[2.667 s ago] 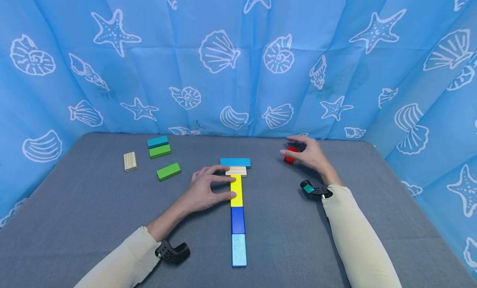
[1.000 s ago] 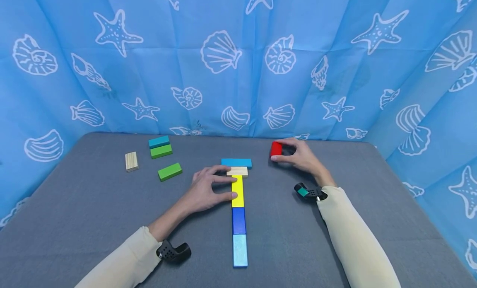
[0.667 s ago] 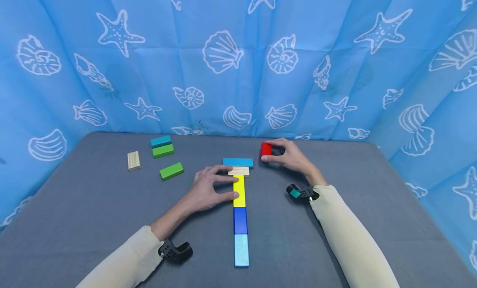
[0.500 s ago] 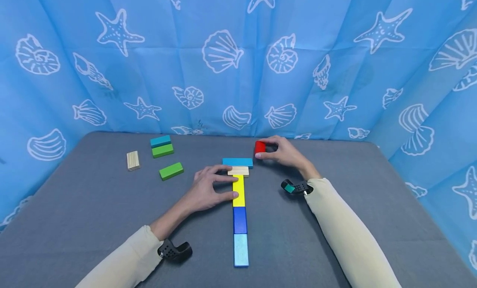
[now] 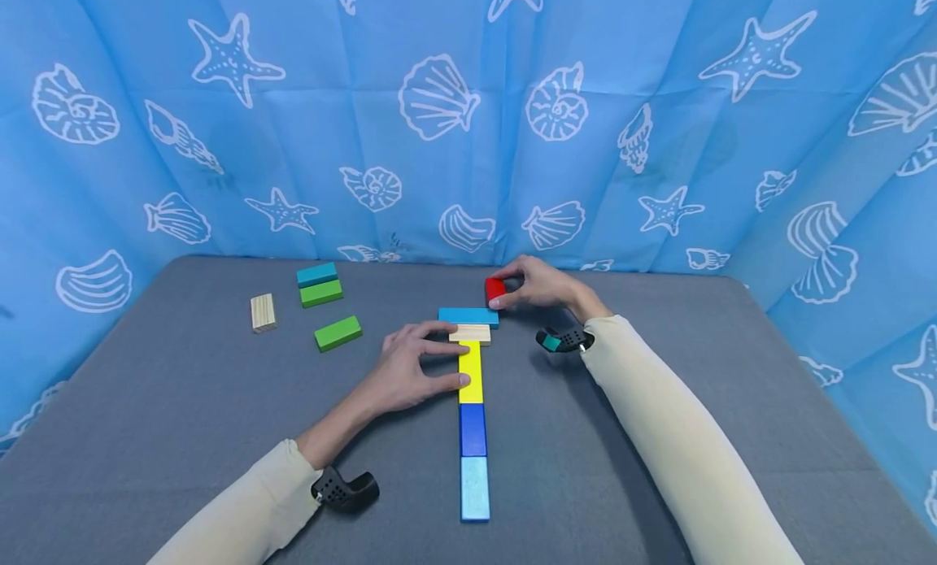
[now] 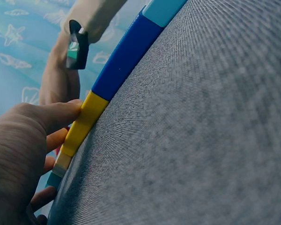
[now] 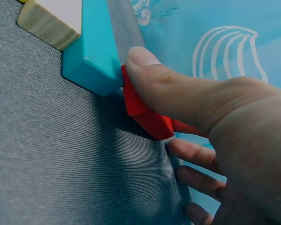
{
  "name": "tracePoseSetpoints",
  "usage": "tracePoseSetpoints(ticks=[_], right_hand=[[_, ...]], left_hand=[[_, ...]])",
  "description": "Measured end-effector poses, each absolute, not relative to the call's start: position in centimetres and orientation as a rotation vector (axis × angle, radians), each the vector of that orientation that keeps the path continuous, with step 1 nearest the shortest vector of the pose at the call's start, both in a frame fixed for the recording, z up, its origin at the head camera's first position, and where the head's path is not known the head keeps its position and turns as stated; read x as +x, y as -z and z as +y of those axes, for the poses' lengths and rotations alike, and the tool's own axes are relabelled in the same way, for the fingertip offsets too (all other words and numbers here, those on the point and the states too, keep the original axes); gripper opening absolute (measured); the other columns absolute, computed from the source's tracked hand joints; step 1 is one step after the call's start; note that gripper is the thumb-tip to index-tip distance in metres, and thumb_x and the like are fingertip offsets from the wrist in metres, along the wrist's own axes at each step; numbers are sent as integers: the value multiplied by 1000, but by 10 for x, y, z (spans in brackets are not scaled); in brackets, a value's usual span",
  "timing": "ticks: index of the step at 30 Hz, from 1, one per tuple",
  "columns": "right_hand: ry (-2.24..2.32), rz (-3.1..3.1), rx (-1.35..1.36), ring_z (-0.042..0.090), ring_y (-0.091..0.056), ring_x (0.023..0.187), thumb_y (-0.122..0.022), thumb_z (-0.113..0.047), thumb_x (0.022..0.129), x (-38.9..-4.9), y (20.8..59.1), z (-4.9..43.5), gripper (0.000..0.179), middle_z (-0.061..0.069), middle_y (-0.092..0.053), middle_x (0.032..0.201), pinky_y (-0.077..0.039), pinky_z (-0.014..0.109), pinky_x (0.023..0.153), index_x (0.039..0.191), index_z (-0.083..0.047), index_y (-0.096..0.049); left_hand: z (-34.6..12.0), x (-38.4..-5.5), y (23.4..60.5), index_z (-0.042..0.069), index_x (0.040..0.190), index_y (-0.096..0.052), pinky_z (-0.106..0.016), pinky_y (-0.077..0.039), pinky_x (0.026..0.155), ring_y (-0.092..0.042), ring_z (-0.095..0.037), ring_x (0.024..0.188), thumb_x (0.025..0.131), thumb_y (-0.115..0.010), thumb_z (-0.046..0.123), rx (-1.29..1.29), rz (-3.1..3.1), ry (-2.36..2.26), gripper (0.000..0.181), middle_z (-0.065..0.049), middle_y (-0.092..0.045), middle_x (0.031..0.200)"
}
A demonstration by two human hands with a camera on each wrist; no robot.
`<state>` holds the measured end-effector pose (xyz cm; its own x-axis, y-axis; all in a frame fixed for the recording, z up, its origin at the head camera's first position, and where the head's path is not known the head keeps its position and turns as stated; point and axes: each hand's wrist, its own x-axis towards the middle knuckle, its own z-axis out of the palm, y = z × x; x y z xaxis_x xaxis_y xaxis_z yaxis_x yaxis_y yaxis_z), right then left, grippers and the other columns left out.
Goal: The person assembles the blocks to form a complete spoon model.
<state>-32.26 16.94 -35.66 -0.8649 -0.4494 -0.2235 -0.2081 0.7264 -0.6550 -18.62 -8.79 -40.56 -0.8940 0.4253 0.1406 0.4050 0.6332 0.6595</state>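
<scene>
My right hand (image 5: pixel 543 284) pinches a red block (image 5: pixel 494 288) between thumb and fingers. In the right wrist view the red block (image 7: pixel 150 121) is close beside the end of a turquoise block (image 7: pixel 91 61); whether they touch I cannot tell. My left hand (image 5: pixel 411 368) rests with extended fingers on a yellow block (image 5: pixel 471 390) and the left part of a plain wooden block (image 5: pixel 476 333). A dark blue block (image 5: pixel 472 429) and a light blue block (image 5: pixel 474 488) continue the line toward me. The turquoise block lies crosswise at its far end.
Off to the left lie a plain wooden block (image 5: pixel 263 313), a teal block (image 5: pixel 316 275) against a green block (image 5: pixel 321 293), and another green block (image 5: pixel 338 333). A blue shell-patterned curtain (image 5: pixel 498 126) hangs behind the grey table (image 5: pixel 183 386).
My right hand has taken hold of the red block and carried it leftward, from the right of the table to the turquoise block's far right corner. The left hand stays put.
</scene>
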Motion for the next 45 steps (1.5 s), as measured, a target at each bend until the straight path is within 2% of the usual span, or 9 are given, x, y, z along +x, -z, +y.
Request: tracePoseSetpoints(ticks=[16, 27, 35, 39, 42, 45], right_hand=[[869, 2590, -487, 32, -42, 125, -86, -32, 83, -324, 360, 169, 66, 15, -48, 139, -38, 51, 108, 140, -7, -62], [889, 2606, -576, 31, -43, 124, -80, -27, 89, -323, 362, 171, 56, 16, -51, 135, -41, 49, 104, 138, -5, -63], [901, 2630, -584, 31, -44, 123, -80, -26, 89, -321, 365, 173, 56, 15, -52, 135, -42, 49, 104, 139, -7, -63], [935, 2681, -606, 31, -47, 119, -79, -29, 91, -315, 369, 174, 57, 15, -54, 134, -44, 48, 99, 141, -9, -61], [996, 2744, -610, 32, -47, 120, -77, -30, 91, -305, 373, 174, 57, 16, -53, 136, -42, 50, 100, 142, -10, -60], [1062, 2793, -611, 34, -43, 127, -77, -32, 91, -294, 379, 174, 59, 15, -49, 142, -36, 55, 107, 144, -11, -59]], left_hand=[[-88, -186, 405, 28, 125, -74, -61, -16, 112, -34, -30, 142, 85, -81, 45, 714, 2817, -1123, 44, 2, -50, 149], [-88, -187, 404, 27, 124, -75, -61, -16, 112, -35, -30, 141, 85, -81, 45, 719, 2815, -1135, 44, 2, -50, 149], [-88, -186, 405, 27, 125, -75, -61, -17, 112, -35, -31, 141, 85, -81, 45, 736, 2813, -1139, 44, 2, -50, 149], [-88, -186, 405, 27, 125, -75, -61, -17, 112, -35, -31, 142, 85, -81, 45, 734, 2812, -1137, 44, 1, -50, 149], [-88, -186, 405, 27, 125, -74, -62, -17, 111, -35, -31, 142, 85, -80, 45, 730, 2811, -1134, 44, 1, -50, 149], [-88, -186, 405, 27, 125, -74, -62, -17, 112, -35, -31, 142, 85, -80, 46, 733, 2809, -1135, 44, 2, -50, 149]])
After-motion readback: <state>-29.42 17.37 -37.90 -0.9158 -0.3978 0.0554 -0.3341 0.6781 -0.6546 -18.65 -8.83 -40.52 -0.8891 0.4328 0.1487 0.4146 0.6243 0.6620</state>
